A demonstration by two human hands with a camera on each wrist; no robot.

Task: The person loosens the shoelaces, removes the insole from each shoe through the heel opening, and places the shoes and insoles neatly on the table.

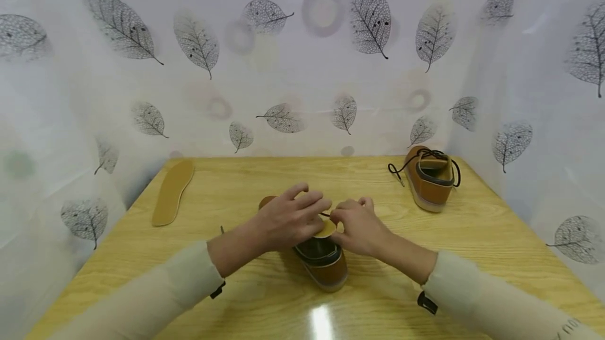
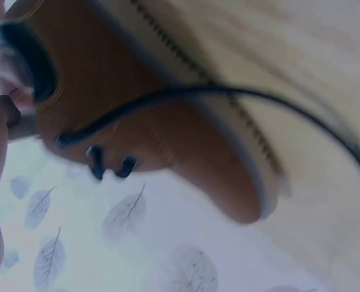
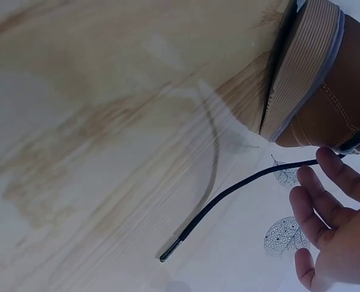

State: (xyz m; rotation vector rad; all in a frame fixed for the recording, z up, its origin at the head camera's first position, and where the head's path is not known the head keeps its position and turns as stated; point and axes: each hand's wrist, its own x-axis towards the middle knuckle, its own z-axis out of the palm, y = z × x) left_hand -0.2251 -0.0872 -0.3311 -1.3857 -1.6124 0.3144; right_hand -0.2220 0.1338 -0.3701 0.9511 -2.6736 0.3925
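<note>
A brown lace-up shoe with a dark collar and pale sole stands on the table, its heel toward me. Over its opening, my left hand pinches the tan tongue from the left. My right hand has its thumb and index finger at the tongue's right edge, appearing to pinch it, with the other fingers loosely bent. In the left wrist view a dark lace arcs away from the eyelets. Another lace end hangs by my right fingers in the right wrist view. The fingertip contacts are partly hidden.
A second brown shoe with dark laces lying over it stands at the back right of the wooden table. At the back left lies a tan insole. A leaf-patterned curtain encloses the back and sides.
</note>
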